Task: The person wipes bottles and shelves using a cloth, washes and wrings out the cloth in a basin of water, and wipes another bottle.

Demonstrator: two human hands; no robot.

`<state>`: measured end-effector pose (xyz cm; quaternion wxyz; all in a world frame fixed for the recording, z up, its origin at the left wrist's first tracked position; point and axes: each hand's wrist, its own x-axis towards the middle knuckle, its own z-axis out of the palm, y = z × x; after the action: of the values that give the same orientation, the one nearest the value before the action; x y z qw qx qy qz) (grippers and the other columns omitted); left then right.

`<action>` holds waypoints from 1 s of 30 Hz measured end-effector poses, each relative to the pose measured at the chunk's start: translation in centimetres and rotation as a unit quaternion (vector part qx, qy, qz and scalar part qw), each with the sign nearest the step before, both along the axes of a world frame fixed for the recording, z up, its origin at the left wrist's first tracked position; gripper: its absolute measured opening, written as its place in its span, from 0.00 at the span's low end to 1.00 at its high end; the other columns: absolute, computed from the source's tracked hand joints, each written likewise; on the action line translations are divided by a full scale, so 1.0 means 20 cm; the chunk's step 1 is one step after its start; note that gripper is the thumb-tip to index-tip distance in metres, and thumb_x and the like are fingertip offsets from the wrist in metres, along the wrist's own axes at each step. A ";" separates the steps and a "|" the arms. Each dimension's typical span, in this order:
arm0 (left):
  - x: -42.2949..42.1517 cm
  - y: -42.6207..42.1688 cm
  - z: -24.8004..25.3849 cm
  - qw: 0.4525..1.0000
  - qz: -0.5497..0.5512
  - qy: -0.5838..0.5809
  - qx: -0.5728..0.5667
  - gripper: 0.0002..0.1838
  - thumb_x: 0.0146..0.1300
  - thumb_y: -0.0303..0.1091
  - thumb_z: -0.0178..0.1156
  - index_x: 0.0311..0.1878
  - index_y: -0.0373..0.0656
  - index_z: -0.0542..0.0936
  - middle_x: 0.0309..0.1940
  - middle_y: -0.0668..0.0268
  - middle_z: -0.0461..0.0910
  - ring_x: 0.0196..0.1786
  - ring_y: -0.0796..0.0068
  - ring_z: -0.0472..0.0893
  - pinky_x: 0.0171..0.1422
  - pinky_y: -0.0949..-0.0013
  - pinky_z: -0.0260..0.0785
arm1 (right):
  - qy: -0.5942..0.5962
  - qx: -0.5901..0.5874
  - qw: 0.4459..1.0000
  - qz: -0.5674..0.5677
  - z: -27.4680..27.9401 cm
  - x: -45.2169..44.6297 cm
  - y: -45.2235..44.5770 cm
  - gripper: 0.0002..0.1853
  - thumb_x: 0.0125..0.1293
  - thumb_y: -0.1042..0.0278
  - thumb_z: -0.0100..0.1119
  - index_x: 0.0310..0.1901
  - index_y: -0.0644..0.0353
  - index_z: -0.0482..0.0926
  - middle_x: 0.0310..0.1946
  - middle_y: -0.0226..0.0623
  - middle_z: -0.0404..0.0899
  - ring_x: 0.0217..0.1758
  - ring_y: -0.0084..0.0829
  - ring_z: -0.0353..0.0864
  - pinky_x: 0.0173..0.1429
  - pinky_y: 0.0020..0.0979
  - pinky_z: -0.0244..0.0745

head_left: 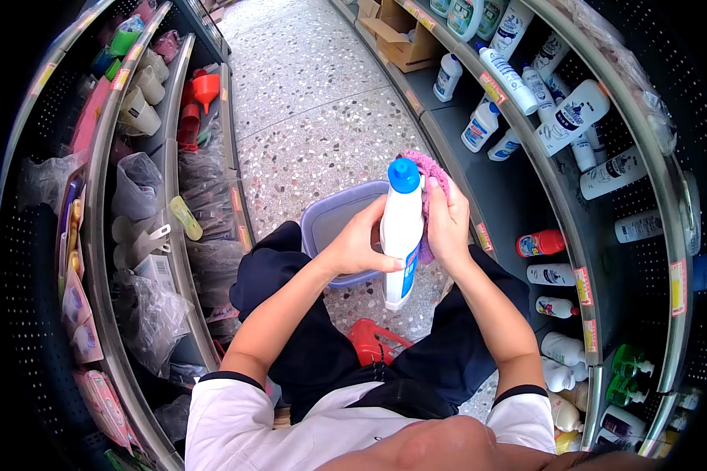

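A white bottle (401,228) with a blue cap and a blue label is held upright, slightly tilted, in front of my body. My left hand (363,242) wraps round its left side, with the thumb across the front. On the other side my right hand (448,224) grips a pink cloth (426,166) that lies against the bottle's upper right side. Below and behind the bottle stands a grey-purple basin (314,224) on the speckled floor.
Shelves with white bottles (575,118) run along the right, and a cardboard box (397,43) stands at their far end. Left shelves hold plastic cups (140,114), a red funnel (206,89) and bagged goods. A red stool (365,341) is between my legs.
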<state>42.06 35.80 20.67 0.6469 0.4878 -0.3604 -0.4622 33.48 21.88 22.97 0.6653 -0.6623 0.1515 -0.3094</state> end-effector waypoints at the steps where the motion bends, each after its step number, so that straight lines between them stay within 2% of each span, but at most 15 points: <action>1: 0.00 0.00 0.00 1.000 0.003 0.007 0.000 0.52 0.37 0.33 0.76 0.69 0.40 0.59 0.56 0.66 0.69 0.61 0.72 0.69 0.68 0.65 0.60 | 0.001 -0.054 0.999 -0.005 0.00 0.00 -0.01 0.13 0.69 0.70 0.48 0.48 0.68 0.77 0.39 0.39 0.77 0.42 0.29 0.78 0.47 0.28 0.71; 3: 0.01 -0.01 -0.01 1.000 0.020 0.005 -0.009 0.53 0.37 0.32 0.76 0.69 0.40 0.58 0.56 0.66 0.69 0.61 0.72 0.70 0.68 0.64 0.60 | 0.002 -0.160 0.987 -0.017 -0.01 -0.01 -0.02 0.12 0.69 0.71 0.49 0.48 0.68 0.77 0.39 0.40 0.77 0.42 0.31 0.78 0.47 0.28 0.71; 4: 0.01 -0.01 -0.01 1.000 0.027 0.005 -0.014 0.54 0.37 0.32 0.76 0.70 0.40 0.57 0.57 0.66 0.69 0.61 0.72 0.70 0.68 0.64 0.60 | 0.010 -0.158 0.987 -0.009 0.01 -0.02 -0.01 0.11 0.68 0.72 0.50 0.47 0.68 0.77 0.41 0.42 0.77 0.44 0.34 0.79 0.49 0.30 0.71; 7: 0.02 0.00 -0.01 0.999 0.037 0.032 -0.016 0.54 0.38 0.31 0.75 0.70 0.40 0.56 0.57 0.66 0.69 0.60 0.72 0.70 0.67 0.65 0.61 | -0.032 -0.227 0.973 -0.024 0.00 -0.03 0.00 0.11 0.68 0.72 0.51 0.47 0.69 0.77 0.44 0.44 0.76 0.45 0.35 0.79 0.49 0.31 0.71; 8: 0.02 0.00 -0.02 0.998 0.045 0.041 -0.007 0.52 0.39 0.32 0.75 0.69 0.39 0.57 0.56 0.66 0.70 0.59 0.72 0.71 0.67 0.65 0.62 | -0.024 -0.222 0.974 -0.021 0.01 -0.05 0.02 0.12 0.64 0.73 0.55 0.47 0.69 0.77 0.46 0.46 0.75 0.48 0.40 0.77 0.51 0.34 0.71; 11: 0.06 -0.02 -0.06 0.994 0.081 0.062 -0.042 0.49 0.41 0.32 0.74 0.68 0.38 0.59 0.56 0.65 0.70 0.60 0.72 0.71 0.66 0.65 0.63 | -0.050 -0.346 0.937 -0.020 0.01 -0.08 0.05 0.16 0.58 0.75 0.59 0.48 0.68 0.78 0.46 0.47 0.74 0.49 0.44 0.75 0.53 0.37 0.70; 12: 0.07 -0.03 -0.06 0.993 0.092 0.045 -0.059 0.46 0.42 0.33 0.73 0.66 0.38 0.61 0.57 0.64 0.71 0.60 0.73 0.72 0.66 0.65 0.63 | -0.047 -0.348 0.936 -0.005 0.01 -0.09 0.07 0.21 0.53 0.76 0.62 0.51 0.66 0.78 0.47 0.48 0.73 0.50 0.47 0.73 0.54 0.40 0.69; 15: 0.09 -0.03 -0.08 0.994 0.070 0.031 -0.072 0.46 0.42 0.32 0.73 0.67 0.39 0.61 0.58 0.63 0.71 0.61 0.73 0.71 0.67 0.65 0.63 | -0.054 -0.396 0.917 0.010 0.03 -0.11 0.08 0.19 0.58 0.77 0.59 0.53 0.70 0.76 0.50 0.49 0.72 0.51 0.44 0.73 0.56 0.37 0.68; 16: 0.09 -0.03 -0.07 0.995 0.075 0.026 -0.061 0.47 0.42 0.33 0.73 0.67 0.39 0.61 0.58 0.63 0.71 0.61 0.73 0.71 0.67 0.65 0.62 | -0.069 -0.415 0.907 0.009 0.02 -0.11 0.07 0.21 0.56 0.77 0.61 0.53 0.69 0.76 0.50 0.49 0.72 0.50 0.45 0.73 0.55 0.38 0.69; 19: 0.05 -0.02 -0.03 0.995 0.066 0.057 -0.044 0.49 0.41 0.33 0.74 0.68 0.39 0.60 0.57 0.64 0.70 0.60 0.73 0.71 0.67 0.65 0.62 | -0.077 -0.408 0.910 0.009 0.02 -0.10 0.04 0.24 0.52 0.75 0.63 0.54 0.65 0.77 0.48 0.47 0.73 0.49 0.46 0.73 0.54 0.39 0.69; 25: 0.02 0.00 -0.02 0.997 0.036 0.063 -0.025 0.50 0.42 0.34 0.73 0.69 0.38 0.57 0.56 0.65 0.70 0.59 0.73 0.71 0.66 0.66 0.63 | -0.067 -0.338 0.939 0.010 0.02 -0.07 -0.01 0.22 0.56 0.74 0.59 0.55 0.67 0.77 0.48 0.48 0.73 0.51 0.45 0.73 0.57 0.39 0.68; 30: 0.03 0.00 -0.02 0.996 0.053 0.058 -0.036 0.49 0.42 0.33 0.73 0.68 0.38 0.58 0.55 0.65 0.71 0.58 0.73 0.72 0.65 0.66 0.64 | -0.061 -0.365 0.929 -0.002 0.03 -0.09 0.05 0.22 0.54 0.75 0.61 0.54 0.67 0.77 0.48 0.47 0.73 0.50 0.46 0.74 0.57 0.40 0.69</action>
<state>42.66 35.80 20.28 0.7074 0.4552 -0.3120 -0.4417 31.59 22.86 23.63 0.3850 -0.8388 -0.0112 -0.3848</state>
